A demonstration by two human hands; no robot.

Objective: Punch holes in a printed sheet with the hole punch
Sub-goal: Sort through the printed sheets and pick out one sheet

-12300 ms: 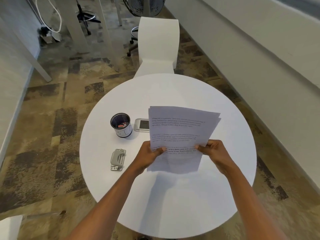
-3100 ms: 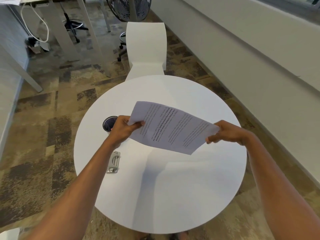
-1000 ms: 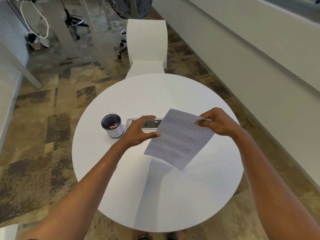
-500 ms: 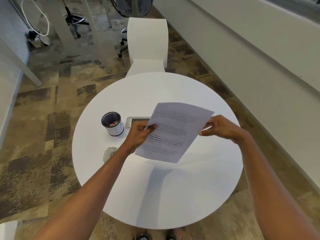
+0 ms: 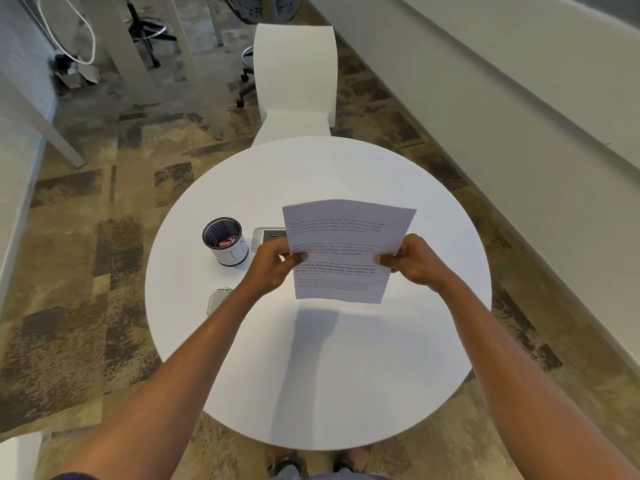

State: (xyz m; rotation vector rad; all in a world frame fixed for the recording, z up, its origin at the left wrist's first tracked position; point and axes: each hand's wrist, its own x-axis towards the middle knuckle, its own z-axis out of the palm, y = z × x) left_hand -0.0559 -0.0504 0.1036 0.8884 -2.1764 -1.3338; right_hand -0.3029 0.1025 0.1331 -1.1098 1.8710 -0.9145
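Both hands hold the printed sheet (image 5: 343,251) upright above the worktop (image 5: 346,368), likely to square it before punching: the left hand (image 5: 275,266) pinches its left edge, the right hand (image 5: 412,261) its right. The hole punch (image 5: 217,299) lies near the worktop's left edge, mostly hidden behind the left forearm.

Head view, steeply downward, standing above round table (image 5: 242,188)
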